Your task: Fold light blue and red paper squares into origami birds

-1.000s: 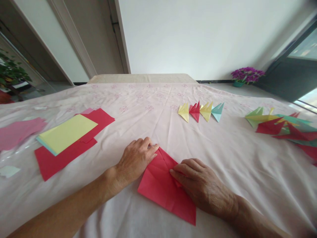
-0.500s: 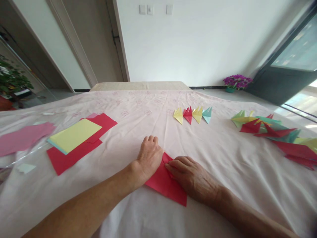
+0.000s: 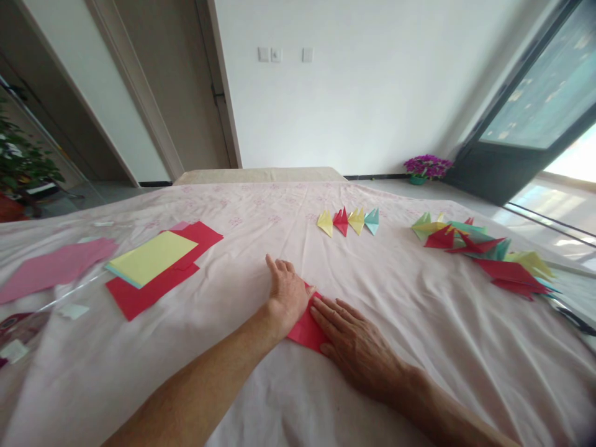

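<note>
A red sheet of folded paper [image 3: 308, 332] lies on the bed in front of me, partly covered by both hands. My left hand [image 3: 289, 297] rests over its left edge, thumb side against the paper near the top corner. Its fingers point away from me, a little apart. Flat on the paper's right part lies my right hand [image 3: 351, 338], fingers stretched out and pressing down. The folds beneath the hands are hidden.
Left: red sheets [image 3: 139, 301], a yellow sheet [image 3: 156, 254] and pink paper [image 3: 60, 264]. Beyond my hands stands a row of folded paper pieces [image 3: 341, 222]. More folded pieces [image 3: 484, 248] are heaped at right, near a dark-handled object [image 3: 575, 320]. All lie on a pink cloth [image 3: 261, 397].
Less of the red paper shows now. My left hand has moved down along its left edge and spread its fingers; my right hand has flattened out. The camera view has tilted up.
</note>
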A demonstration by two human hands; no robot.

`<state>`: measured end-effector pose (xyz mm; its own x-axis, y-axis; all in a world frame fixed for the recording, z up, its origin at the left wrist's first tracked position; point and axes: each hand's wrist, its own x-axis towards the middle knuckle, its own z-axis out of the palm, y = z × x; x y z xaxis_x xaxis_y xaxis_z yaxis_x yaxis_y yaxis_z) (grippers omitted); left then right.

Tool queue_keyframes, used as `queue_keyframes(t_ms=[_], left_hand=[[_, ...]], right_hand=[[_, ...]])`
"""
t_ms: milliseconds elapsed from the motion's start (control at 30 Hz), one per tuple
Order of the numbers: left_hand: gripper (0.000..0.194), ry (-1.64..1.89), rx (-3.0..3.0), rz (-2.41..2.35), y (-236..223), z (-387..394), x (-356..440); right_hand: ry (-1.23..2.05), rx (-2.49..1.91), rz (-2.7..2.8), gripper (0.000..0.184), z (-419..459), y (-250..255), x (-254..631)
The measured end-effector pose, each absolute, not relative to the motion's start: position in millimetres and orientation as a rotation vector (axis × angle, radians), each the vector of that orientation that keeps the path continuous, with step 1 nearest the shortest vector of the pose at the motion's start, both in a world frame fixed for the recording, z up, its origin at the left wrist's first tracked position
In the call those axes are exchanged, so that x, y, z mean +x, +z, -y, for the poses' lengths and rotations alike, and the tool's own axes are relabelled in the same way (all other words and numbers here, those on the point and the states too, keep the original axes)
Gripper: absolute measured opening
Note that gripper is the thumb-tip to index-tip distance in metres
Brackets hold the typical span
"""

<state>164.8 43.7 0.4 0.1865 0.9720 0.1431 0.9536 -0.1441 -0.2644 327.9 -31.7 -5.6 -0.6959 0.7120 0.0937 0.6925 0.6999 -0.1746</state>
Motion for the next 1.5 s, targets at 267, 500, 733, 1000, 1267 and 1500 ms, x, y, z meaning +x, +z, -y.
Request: queue_keyframes(t_ms=[267,500,733,1000,1267,1500], left_hand=[[0.064,-0.018,-2.148,1.983,-9,-39,167],[0.059,-0.096,-2.149,1.992,-11,-36,164],[0.07,-0.21,-2.236,1.915,-16,-29,146],[0.072,-0.256,-2.276,1.999,-25,-32,131],[0.048,-0.522,-2.615,1.249,-12,-17,133],[0.055,-0.391,-2.663,1.254,-24,-20,131]], right_hand=[[0.163,-1.221,2.692,0.051,56,12,328],[0.023,-1.3,2.475,0.037,44,29,309],[0.063,-1.392,2.591,0.058,43,-9,309],[0.006,-1.375,2.565,0.06,44,-15,310],[0.024,-1.379,2.567,0.061,45,-12,309],[-0.017,-1.351,2.529,0.059,45,-19,309]])
